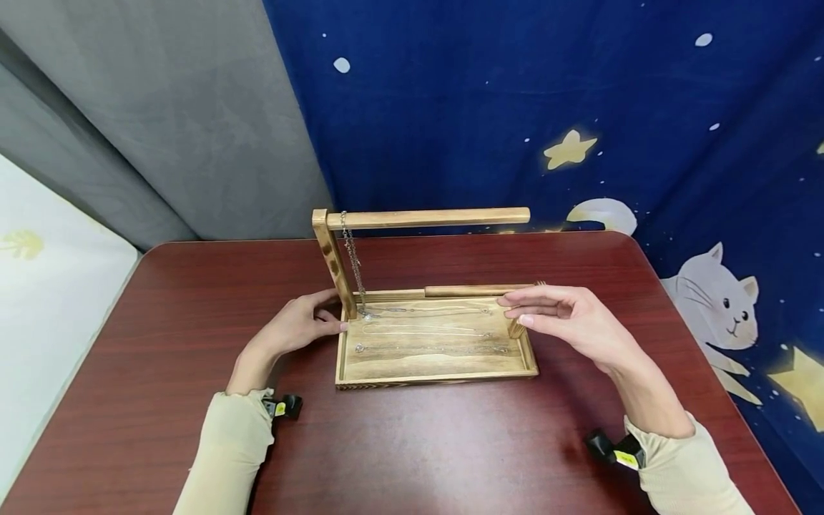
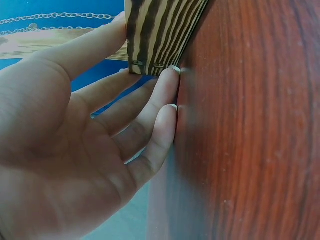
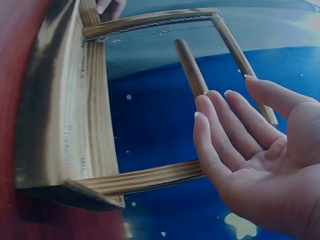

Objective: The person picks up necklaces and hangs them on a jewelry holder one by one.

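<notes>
A wooden jewelry stand [image 1: 438, 376] has a shallow tray base, a tall left post [image 1: 335, 266] with a long bar [image 1: 428, 217], and a shorter right post [image 1: 517, 329] with a low bar [image 1: 466, 291]. Silver necklaces [image 1: 351, 254] hang at the long bar's left end. Several thin chains [image 1: 428, 349] lie across the tray. My left hand [image 1: 297, 325] grips the tray's left end, thumb and fingers on either side of the striped wood [image 2: 160, 37]. With fingers extended and palm turned inward, my right hand [image 1: 573, 322] is beside the shorter post; whether it touches is unclear.
The stand sits on a reddish-brown table [image 1: 412, 450]. Behind the table hang a grey curtain [image 1: 193, 107] and a blue curtain [image 1: 450, 107] with stars and a cat. A white surface [image 1: 51, 286] borders the table's left side.
</notes>
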Motion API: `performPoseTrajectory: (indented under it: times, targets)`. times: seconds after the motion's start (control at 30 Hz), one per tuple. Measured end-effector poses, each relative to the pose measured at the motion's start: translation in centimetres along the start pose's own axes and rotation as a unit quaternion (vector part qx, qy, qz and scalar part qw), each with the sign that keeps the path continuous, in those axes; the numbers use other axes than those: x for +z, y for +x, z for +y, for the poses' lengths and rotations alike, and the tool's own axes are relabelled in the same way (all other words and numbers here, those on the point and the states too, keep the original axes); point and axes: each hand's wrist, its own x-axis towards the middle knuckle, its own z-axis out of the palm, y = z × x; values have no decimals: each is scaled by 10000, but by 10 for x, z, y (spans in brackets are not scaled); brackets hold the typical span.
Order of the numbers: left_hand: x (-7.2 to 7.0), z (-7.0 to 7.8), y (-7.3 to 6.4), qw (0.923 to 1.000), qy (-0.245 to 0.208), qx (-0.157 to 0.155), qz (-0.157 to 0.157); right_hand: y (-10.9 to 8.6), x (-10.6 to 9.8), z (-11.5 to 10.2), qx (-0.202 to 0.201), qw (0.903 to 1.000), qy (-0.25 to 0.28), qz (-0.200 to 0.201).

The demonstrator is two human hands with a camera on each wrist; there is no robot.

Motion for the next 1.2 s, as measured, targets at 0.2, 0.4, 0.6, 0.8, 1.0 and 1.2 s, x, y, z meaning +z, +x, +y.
performPoseTrajectory:
  times: [0.2, 0.4, 0.6, 0.8, 1.0, 1.2]
  targets:
    - [-1, 1, 0, 10000, -15, 33, -37, -3, 2, 7, 141, 9999, 32, 87]
    - [-3, 1, 0, 10000, 8, -2, -21, -2, 5, 12, 264, 9995, 134, 126]
    - [-3, 1, 0, 10000, 35, -34, -46, -1, 11, 20, 305, 9994, 100, 126]
    - [-1, 0, 1, 10000, 19, -29, -57, -3, 18, 27, 388, 9991, 31, 173]
    - [-1, 0, 0, 9999, 13, -91, -47, -4, 25, 34, 408, 9990, -21, 187]
    - [-1, 1, 1, 10000, 17, -57, -64, -4, 29, 39, 282, 9991, -189, 253]
